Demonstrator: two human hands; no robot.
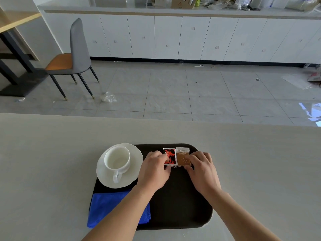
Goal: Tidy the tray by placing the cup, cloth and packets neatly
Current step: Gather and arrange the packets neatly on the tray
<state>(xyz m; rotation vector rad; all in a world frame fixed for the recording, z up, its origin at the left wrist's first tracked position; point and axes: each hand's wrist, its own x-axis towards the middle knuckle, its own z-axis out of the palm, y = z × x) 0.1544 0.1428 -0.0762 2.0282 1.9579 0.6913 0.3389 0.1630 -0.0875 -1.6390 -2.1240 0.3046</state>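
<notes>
Dark tray point(175, 202): sits on a pale surface point(52, 162), near its front edge. White cup point(117, 160): upright and empty on a white saucer point(107, 180) at the tray's far-left corner, handle turned toward the person; the saucer overhangs the tray's left rim. Blue cloth point(106, 207): folded, at the near-left corner, spilling slightly over the left rim, partly covered by the left forearm. Red packet point(169, 156) and brown packet point(182, 156): side by side at the far-right part of the tray, edges touching or nearly so. Left hand point(154, 171): fingers curled, pinching the red packet's left edge. Right hand point(203, 169): fingers bent, gripping the brown packet's right edge.
</notes>
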